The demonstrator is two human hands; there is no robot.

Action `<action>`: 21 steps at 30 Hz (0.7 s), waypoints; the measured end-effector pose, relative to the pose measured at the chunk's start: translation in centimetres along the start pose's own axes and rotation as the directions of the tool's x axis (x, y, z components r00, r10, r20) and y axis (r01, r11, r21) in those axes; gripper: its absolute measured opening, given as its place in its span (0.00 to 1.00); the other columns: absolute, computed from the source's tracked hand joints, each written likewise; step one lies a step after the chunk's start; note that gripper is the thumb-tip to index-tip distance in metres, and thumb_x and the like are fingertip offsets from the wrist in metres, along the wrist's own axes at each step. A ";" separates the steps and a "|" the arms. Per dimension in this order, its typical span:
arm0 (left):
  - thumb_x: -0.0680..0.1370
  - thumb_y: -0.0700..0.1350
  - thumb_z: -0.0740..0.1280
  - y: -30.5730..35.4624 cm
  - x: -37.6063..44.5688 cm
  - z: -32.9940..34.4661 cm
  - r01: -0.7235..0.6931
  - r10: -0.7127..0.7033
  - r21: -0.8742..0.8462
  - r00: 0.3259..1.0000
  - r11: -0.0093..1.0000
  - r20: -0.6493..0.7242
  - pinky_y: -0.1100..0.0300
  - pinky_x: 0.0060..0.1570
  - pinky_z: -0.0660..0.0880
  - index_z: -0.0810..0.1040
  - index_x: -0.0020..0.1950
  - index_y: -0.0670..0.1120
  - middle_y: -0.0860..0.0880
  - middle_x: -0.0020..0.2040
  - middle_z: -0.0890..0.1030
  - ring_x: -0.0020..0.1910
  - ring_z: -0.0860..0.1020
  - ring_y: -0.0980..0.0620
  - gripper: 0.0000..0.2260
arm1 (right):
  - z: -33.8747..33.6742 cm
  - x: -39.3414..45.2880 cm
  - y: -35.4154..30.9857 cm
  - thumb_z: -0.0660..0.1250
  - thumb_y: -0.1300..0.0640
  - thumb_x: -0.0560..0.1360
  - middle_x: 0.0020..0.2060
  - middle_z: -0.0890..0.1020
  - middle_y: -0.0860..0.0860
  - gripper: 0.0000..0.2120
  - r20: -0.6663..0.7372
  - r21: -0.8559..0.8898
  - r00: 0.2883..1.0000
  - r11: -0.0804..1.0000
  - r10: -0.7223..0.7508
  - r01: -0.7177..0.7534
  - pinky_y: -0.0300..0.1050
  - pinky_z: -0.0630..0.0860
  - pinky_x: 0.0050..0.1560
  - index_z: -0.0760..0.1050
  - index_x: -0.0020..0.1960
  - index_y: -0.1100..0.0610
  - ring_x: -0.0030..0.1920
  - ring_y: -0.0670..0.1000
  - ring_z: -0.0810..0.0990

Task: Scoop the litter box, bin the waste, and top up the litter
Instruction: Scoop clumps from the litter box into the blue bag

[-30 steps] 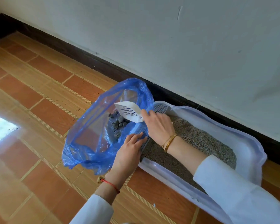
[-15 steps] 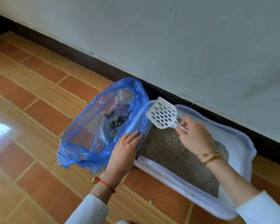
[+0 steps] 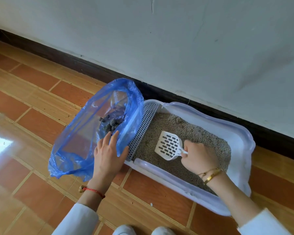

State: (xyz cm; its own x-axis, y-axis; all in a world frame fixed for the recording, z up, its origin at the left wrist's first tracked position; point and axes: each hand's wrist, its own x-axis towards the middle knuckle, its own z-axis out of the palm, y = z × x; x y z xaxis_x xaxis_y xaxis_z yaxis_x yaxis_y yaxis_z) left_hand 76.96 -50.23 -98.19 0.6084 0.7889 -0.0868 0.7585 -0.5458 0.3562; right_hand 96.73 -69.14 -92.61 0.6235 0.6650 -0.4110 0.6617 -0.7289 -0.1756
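Observation:
A white litter box [image 3: 241, 138] lies on the floor against the wall, filled with grey litter [image 3: 190, 129]. A perforated white step [image 3: 143, 126] lines its left end. My right hand [image 3: 199, 157] grips the handle of a white slotted scoop [image 3: 168, 146], whose blade lies on the litter. Left of the box an open blue plastic bag [image 3: 78, 138] holds dark waste clumps [image 3: 111, 124]. My left hand [image 3: 107, 156] rests on the bag's near rim, fingers straight, holding it against the box edge.
Orange-brown floor tiles [image 3: 32, 102] spread to the left and in front, with specks of scattered litter. A dark skirting board [image 3: 75, 65] runs along the grey wall behind the box. My white shoes [image 3: 139, 230] show at the bottom edge.
My right hand has carried the scoop from inside the bag back over the box and lowered it onto the litter. My left hand has stayed on the bag's rim.

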 end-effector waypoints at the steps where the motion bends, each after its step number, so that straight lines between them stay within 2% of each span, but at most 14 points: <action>1: 0.77 0.58 0.64 0.0 -0.1 0.0 0.006 -0.006 -0.014 1.000 1.000 0.023 0.43 0.63 0.68 0.62 0.75 0.51 0.47 0.72 0.69 0.68 0.68 0.42 0.29 | 0.2 0.3 -0.6 0.61 0.54 0.77 0.31 0.71 0.45 0.05 0.029 0.013 0.999 1.000 -0.015 0.015 0.37 0.65 0.24 0.67 0.44 0.53 0.27 0.44 0.69; 6: 0.77 0.55 0.66 0.1 -0.5 -0.1 -0.004 0.012 -0.101 0.997 0.995 0.077 0.44 0.58 0.74 0.63 0.75 0.50 0.48 0.69 0.73 0.63 0.75 0.44 0.28 | 2.2 2.5 -2.5 0.61 0.56 0.76 0.32 0.73 0.47 0.11 0.094 0.141 0.992 0.987 -0.089 0.075 0.40 0.71 0.27 0.64 0.36 0.50 0.28 0.47 0.71; 11: 0.76 0.49 0.69 0.1 -0.3 -0.1 -0.052 0.064 -0.138 0.994 0.989 0.085 0.49 0.56 0.76 0.67 0.73 0.49 0.49 0.67 0.75 0.64 0.75 0.46 0.27 | 3.3 3.5 -2.5 0.64 0.56 0.75 0.32 0.76 0.50 0.07 0.104 0.224 0.983 0.966 -0.152 0.126 0.39 0.67 0.28 0.70 0.39 0.54 0.30 0.51 0.73; 15: 0.76 0.49 0.70 0.2 -0.2 -0.4 -0.058 0.072 -0.151 0.993 0.987 0.089 0.51 0.55 0.76 0.68 0.73 0.49 0.50 0.67 0.76 0.63 0.76 0.48 0.26 | 3.8 3.2 -2.3 0.62 0.56 0.75 0.29 0.72 0.48 0.06 0.059 0.089 0.959 0.958 -0.279 0.273 0.39 0.64 0.25 0.67 0.42 0.53 0.27 0.50 0.70; 18: 0.76 0.49 0.70 0.1 -0.2 -0.7 -0.060 0.074 -0.151 0.993 0.987 0.093 0.50 0.55 0.76 0.68 0.73 0.49 0.49 0.67 0.76 0.63 0.76 0.47 0.26 | 4.1 2.9 -2.0 0.62 0.56 0.76 0.28 0.72 0.49 0.07 0.012 0.012 0.934 0.934 -0.357 0.357 0.39 0.62 0.24 0.64 0.44 0.50 0.26 0.50 0.71; 21: 0.76 0.48 0.70 0.1 -0.2 -0.8 -0.075 0.090 -0.162 0.992 0.984 0.087 0.52 0.58 0.75 0.68 0.73 0.49 0.50 0.68 0.75 0.64 0.75 0.48 0.26 | 4.3 3.0 -1.7 0.63 0.56 0.76 0.29 0.74 0.50 0.07 0.020 0.018 0.927 0.927 -0.374 0.374 0.41 0.67 0.25 0.65 0.43 0.51 0.27 0.52 0.72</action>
State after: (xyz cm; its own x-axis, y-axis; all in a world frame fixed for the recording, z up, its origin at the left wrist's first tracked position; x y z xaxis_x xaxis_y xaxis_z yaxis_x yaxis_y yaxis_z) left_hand 76.70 -50.20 -97.35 0.6920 0.7091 -0.1353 0.6629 -0.5500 0.5080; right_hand 95.65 -66.62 -97.36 0.3224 0.8860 -0.3332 0.8391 -0.4304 -0.3326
